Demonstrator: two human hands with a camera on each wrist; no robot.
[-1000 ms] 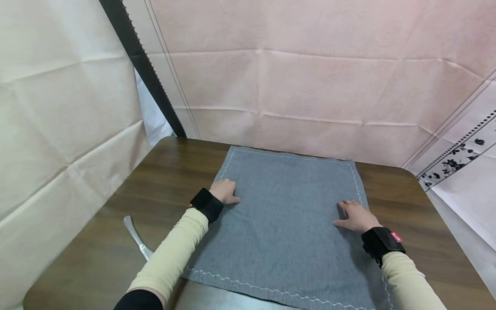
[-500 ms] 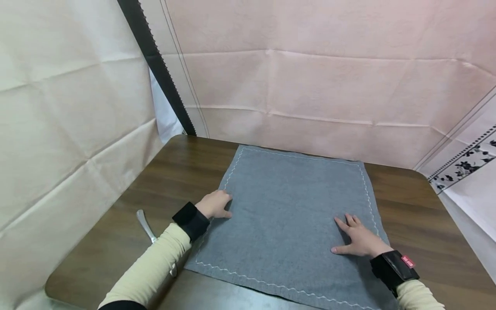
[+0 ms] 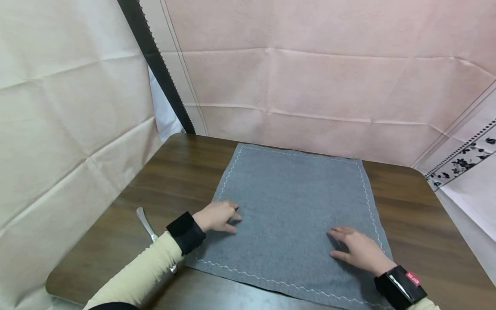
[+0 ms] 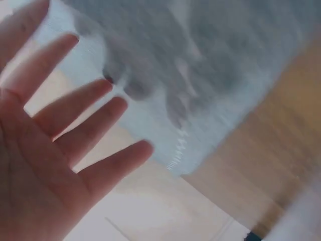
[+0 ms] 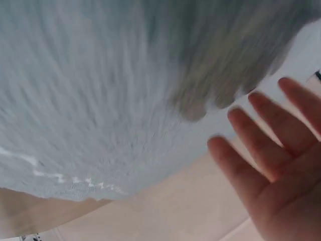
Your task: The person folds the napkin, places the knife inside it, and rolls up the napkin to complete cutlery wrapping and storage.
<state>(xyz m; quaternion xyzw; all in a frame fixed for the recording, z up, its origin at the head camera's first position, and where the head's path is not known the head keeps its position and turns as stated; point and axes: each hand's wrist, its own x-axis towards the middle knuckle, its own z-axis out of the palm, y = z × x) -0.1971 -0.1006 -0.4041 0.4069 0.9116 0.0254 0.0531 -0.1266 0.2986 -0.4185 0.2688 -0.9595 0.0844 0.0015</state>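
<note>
A grey-blue cloth (image 3: 286, 206) with white zigzag stitching along its edges lies spread flat on the wooden table. Over its left edge is my left hand (image 3: 218, 216), palm down with fingers spread. My right hand (image 3: 358, 249) hovers low over the cloth's right part, thumb apart from the fingers. Both wrist views show the left hand (image 4: 55, 135) and right hand (image 5: 281, 155) with fingers extended and nothing in them; shadows of the fingers fall on the cloth. Partly hidden behind my left forearm, a silver metal utensil (image 3: 146, 224) lies to the left of the cloth.
The brown wooden table (image 3: 116, 245) has rounded corners. A grey, shiny surface (image 3: 217, 292) shows at its front, below the cloth. Pale creased sheets (image 3: 310, 86) hang behind the table and on the left, with a black strip (image 3: 159, 64) between them.
Both hands have drawn back over the cloth toward the front edge. In the last half second, the left moved slightly nearer, the right slightly lower. The cloth lies flat throughout; the head view shifted a little.
</note>
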